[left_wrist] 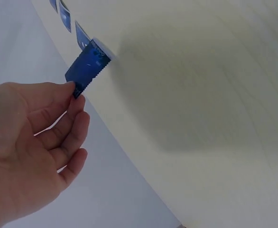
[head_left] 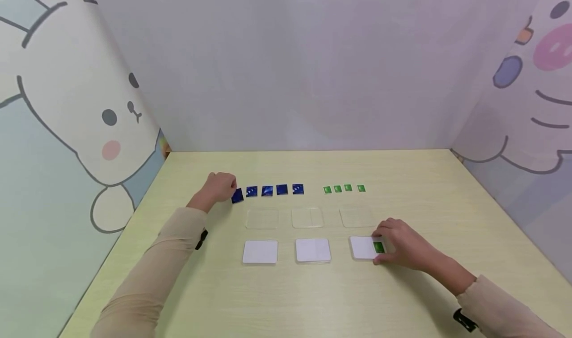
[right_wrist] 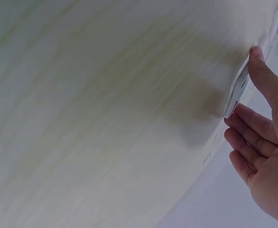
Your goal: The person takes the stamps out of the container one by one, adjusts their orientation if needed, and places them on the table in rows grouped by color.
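Observation:
My left hand [head_left: 218, 185] is at the left end of a row of blue stamps, its thumb and index finger pinching the corner of a dark blue stamp [left_wrist: 88, 67] with a perforated edge. In the left wrist view, the stamp's far end is tilted close over the table. My right hand [head_left: 404, 243] grips the right-hand white card [head_left: 361, 247], thumb at the near edge and fingers at the far edge. On that card's right part lies a green stamp [head_left: 378, 247]. From the side, the card [right_wrist: 235, 90] looks like a thin layered slab between thumb and fingers.
More blue stamps [head_left: 267, 191] and several small green stamps [head_left: 337, 189] lie along the back. Three clear plastic covers [head_left: 262, 219] form a row in front of them. Two other white cards, one left [head_left: 260, 252] and one central [head_left: 312, 250], lie nearer. Walls rise behind the table [head_left: 277, 303].

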Motion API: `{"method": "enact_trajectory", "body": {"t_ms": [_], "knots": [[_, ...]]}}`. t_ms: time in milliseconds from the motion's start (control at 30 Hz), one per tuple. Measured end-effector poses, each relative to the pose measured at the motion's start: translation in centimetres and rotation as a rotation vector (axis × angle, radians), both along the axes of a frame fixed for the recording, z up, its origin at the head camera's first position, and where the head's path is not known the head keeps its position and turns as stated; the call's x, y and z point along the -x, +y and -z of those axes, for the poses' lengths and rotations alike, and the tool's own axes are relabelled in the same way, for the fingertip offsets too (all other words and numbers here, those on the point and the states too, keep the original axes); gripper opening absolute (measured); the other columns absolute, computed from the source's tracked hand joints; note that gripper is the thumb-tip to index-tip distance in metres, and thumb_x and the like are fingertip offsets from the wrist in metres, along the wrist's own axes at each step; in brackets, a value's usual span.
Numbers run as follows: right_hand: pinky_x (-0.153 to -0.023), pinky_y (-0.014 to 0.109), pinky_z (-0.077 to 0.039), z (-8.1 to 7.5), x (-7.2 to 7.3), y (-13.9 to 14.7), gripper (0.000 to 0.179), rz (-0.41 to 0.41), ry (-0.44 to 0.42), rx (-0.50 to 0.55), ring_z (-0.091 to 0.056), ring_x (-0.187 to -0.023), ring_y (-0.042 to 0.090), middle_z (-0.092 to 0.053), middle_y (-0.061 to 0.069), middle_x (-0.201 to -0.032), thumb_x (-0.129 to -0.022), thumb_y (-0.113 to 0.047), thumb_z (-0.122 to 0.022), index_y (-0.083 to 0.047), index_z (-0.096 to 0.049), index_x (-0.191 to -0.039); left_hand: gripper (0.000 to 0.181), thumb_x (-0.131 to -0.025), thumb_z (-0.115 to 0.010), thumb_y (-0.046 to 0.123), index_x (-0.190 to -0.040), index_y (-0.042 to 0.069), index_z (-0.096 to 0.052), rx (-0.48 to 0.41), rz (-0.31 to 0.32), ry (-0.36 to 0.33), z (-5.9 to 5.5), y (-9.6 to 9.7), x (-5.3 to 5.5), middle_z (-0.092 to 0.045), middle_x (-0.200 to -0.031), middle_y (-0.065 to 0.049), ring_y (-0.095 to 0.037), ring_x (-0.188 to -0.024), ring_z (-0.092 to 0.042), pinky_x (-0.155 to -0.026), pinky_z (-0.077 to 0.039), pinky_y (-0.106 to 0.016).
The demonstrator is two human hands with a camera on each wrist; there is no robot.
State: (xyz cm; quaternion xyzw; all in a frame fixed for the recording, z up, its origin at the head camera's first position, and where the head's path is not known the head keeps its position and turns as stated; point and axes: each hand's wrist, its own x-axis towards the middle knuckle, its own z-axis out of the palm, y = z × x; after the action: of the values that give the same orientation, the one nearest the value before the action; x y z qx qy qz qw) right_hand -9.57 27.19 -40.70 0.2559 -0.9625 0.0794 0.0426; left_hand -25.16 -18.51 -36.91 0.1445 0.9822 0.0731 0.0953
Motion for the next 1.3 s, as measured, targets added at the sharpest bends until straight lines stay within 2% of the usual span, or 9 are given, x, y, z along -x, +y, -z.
{"method": "enact_trajectory", "body": {"t_ms": [267,567,700,967,1300], "knots": [[-0.084,0.040,-0.054,0.0,0.0,0.0,0.053,0.008,-0.002,-0.005,-0.058,-0.089,0.010,-0.069,-0.005,-0.097,-0.062,-0.046,-0.089,-0.011,-0.073,-0.099,0.012,-0.095,-0.053,0.009,-0.093,0.003,-0.064,0.053,0.017,0.008,0.8,0.0,1.2,-0.067,-0.088,-0.009,-0.024,-0.083,-0.057,-0.098,-0.038,-0.049],[-0.084,0.040,-0.053,0.2,0.0,0.1,0.049,-0.025,0.023,-0.013,-0.059,-0.089,0.012,-0.069,-0.005,-0.096,-0.064,-0.040,-0.089,-0.010,-0.072,-0.097,0.012,-0.095,-0.053,0.008,-0.093,0.004,-0.064,0.118,0.048,0.068,1.3,0.3,1.7,-0.069,-0.093,-0.011,-0.028,-0.089,-0.061,-0.098,-0.039,-0.050],[-0.083,0.040,-0.053,0.2,-0.1,0.1,0.049,-0.029,0.031,-0.020,-0.060,-0.089,0.013,-0.070,-0.004,-0.095,-0.064,-0.040,-0.089,-0.009,-0.072,-0.097,0.014,-0.096,-0.053,0.009,-0.096,0.004,-0.065,0.151,0.048,0.071,1.8,0.4,2.0,-0.070,-0.095,-0.011,-0.029,-0.091,-0.061,-0.098,-0.040,-0.049],[-0.084,0.040,-0.053,0.2,0.0,0.0,0.050,-0.002,0.002,-0.004,-0.059,-0.090,0.011,-0.070,-0.005,-0.097,-0.064,-0.042,-0.089,-0.010,-0.072,-0.099,0.015,-0.096,-0.055,0.010,-0.103,0.003,-0.067,0.230,0.075,0.096,2.5,0.4,2.5,-0.071,-0.100,-0.012,-0.031,-0.096,-0.063,-0.101,-0.041,-0.050],[-0.086,0.040,-0.054,0.2,0.0,0.1,0.053,0.021,-0.026,0.023,-0.059,-0.091,0.011,-0.069,-0.006,-0.098,-0.062,-0.044,-0.089,-0.011,-0.073,-0.101,0.013,-0.097,-0.055,0.009,-0.100,0.004,-0.066,0.294,0.115,0.150,2.6,0.5,2.5,-0.068,-0.096,-0.012,-0.029,-0.092,-0.060,-0.098,-0.042,-0.048]]}}
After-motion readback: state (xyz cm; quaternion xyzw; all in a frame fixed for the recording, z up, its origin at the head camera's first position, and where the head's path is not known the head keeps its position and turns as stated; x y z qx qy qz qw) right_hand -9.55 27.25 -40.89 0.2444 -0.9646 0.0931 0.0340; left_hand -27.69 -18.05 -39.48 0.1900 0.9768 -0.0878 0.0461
